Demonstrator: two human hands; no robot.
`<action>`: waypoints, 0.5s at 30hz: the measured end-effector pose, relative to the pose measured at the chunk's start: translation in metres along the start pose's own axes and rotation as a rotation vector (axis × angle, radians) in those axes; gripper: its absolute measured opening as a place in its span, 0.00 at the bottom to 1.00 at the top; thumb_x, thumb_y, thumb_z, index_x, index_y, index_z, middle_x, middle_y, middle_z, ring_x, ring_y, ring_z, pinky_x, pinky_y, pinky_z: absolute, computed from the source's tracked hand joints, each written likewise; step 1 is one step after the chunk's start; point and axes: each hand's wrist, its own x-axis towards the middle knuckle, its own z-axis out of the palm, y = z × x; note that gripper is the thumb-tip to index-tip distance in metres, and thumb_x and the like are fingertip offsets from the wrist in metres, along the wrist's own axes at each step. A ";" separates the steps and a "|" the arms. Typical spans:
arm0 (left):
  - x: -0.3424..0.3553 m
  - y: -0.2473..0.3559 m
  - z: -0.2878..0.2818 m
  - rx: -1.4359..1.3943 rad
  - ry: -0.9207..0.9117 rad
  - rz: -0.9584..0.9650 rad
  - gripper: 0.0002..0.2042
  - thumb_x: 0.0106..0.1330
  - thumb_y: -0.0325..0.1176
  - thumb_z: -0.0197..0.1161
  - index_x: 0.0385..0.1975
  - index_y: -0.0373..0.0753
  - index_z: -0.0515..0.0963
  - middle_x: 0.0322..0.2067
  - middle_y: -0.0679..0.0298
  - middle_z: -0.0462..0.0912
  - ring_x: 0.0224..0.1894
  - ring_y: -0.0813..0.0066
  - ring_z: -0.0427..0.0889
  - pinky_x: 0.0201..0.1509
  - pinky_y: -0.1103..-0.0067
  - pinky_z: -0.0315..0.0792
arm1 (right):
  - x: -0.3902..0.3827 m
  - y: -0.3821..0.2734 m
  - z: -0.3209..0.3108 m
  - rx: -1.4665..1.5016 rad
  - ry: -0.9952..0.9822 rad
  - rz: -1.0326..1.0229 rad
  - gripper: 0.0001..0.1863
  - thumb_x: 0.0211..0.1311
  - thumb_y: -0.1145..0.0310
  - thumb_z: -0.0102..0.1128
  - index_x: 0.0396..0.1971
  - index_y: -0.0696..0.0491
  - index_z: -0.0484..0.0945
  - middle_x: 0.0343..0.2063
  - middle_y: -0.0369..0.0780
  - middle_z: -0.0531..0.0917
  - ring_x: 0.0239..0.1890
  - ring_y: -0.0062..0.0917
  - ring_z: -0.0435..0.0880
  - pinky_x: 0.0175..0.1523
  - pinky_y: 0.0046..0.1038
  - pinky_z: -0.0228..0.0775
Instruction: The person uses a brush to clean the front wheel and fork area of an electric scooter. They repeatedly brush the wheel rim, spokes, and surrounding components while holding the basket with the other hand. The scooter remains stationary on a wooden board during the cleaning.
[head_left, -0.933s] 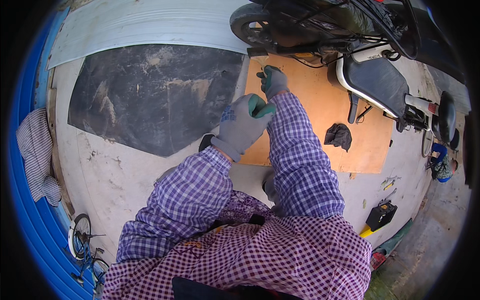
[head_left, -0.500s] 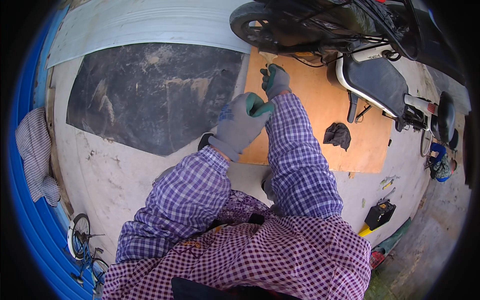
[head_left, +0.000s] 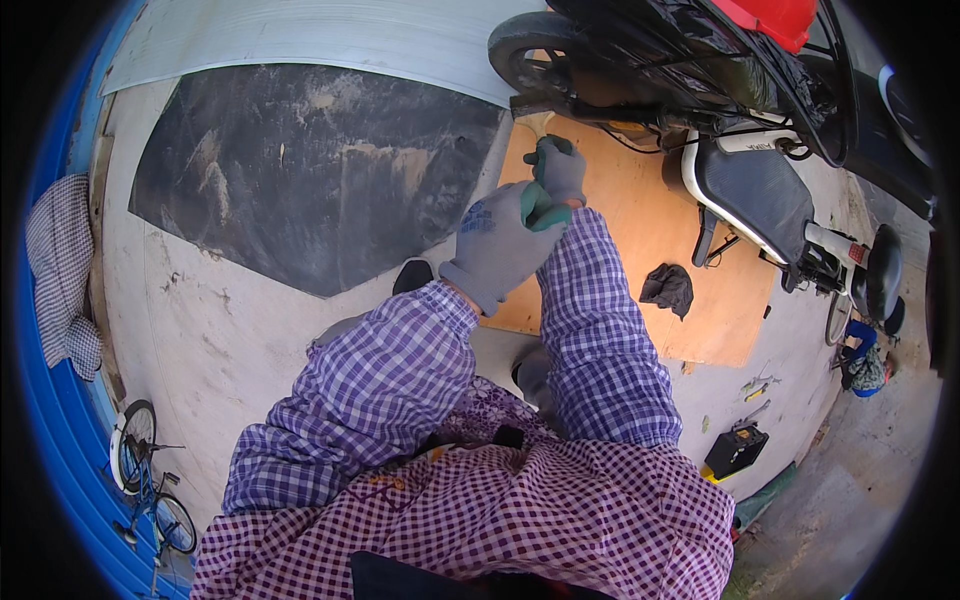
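Both my hands wear grey work gloves with green palms and fingertips. My right hand (head_left: 562, 172) is closed over the upper part of the wooden board (head_left: 715, 325). From its fist juts a pale, flared tool that looks like a flat paintbrush (head_left: 535, 123), much of it hidden. My left hand (head_left: 503, 240) crosses to my right wrist, its fingers pinched at the cuff of the right checked sleeve (head_left: 592, 250); the exact grip is partly hidden. A dark crumpled cloth (head_left: 668, 289) lies on the board, right of my forearm.
A dark, stained sheet (head_left: 310, 180) covers the floor at left. An electric bike (head_left: 755, 190) stands at upper right, with a red thing (head_left: 765, 20) on it. A black box (head_left: 736, 450) sits at lower right. Bicycles (head_left: 150, 475) and a checked cloth (head_left: 62, 270) are at far left.
The view has shifted, so more of the red thing shows at the top. My left hand has come closer to my right hand, still at the right cuff.
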 end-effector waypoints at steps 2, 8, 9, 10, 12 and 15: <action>0.002 0.000 0.001 -0.035 0.004 -0.008 0.13 0.64 0.38 0.73 0.36 0.33 0.80 0.30 0.59 0.85 0.32 0.72 0.83 0.39 0.74 0.77 | -0.008 -0.002 0.004 -0.033 0.020 -0.077 0.12 0.67 0.68 0.61 0.47 0.56 0.80 0.23 0.40 0.83 0.14 0.17 0.71 0.19 0.24 0.63; 0.000 -0.006 -0.008 -0.047 0.025 0.024 0.14 0.64 0.39 0.73 0.35 0.33 0.80 0.29 0.58 0.84 0.30 0.72 0.83 0.37 0.74 0.77 | -0.005 -0.016 0.021 0.047 0.015 -0.191 0.14 0.68 0.71 0.61 0.51 0.58 0.79 0.25 0.40 0.84 0.18 0.18 0.76 0.22 0.23 0.67; 0.001 -0.006 -0.010 -0.051 0.029 0.025 0.14 0.65 0.39 0.73 0.35 0.33 0.80 0.29 0.58 0.84 0.30 0.72 0.83 0.36 0.74 0.77 | -0.002 -0.017 0.023 0.086 0.012 -0.190 0.14 0.68 0.71 0.60 0.52 0.58 0.78 0.25 0.41 0.84 0.19 0.18 0.76 0.22 0.23 0.67; 0.001 -0.007 -0.012 -0.055 0.032 0.025 0.14 0.65 0.39 0.73 0.35 0.33 0.80 0.28 0.58 0.84 0.29 0.72 0.83 0.36 0.74 0.77 | 0.002 -0.018 0.026 0.124 0.009 -0.187 0.14 0.69 0.71 0.60 0.52 0.57 0.78 0.25 0.41 0.84 0.19 0.18 0.76 0.22 0.23 0.67; -0.002 -0.009 -0.018 -0.064 0.025 -0.002 0.16 0.65 0.42 0.72 0.35 0.35 0.80 0.30 0.57 0.84 0.31 0.67 0.84 0.37 0.71 0.77 | 0.010 -0.016 0.033 0.267 0.013 -0.199 0.13 0.71 0.71 0.60 0.52 0.55 0.76 0.28 0.42 0.85 0.19 0.18 0.75 0.22 0.23 0.68; -0.005 -0.014 -0.029 -0.070 0.003 -0.044 0.17 0.65 0.47 0.72 0.33 0.38 0.79 0.35 0.56 0.83 0.36 0.58 0.85 0.40 0.65 0.77 | 0.027 -0.012 0.045 0.346 -0.014 -0.184 0.12 0.72 0.72 0.59 0.52 0.53 0.75 0.29 0.43 0.86 0.20 0.18 0.75 0.23 0.23 0.69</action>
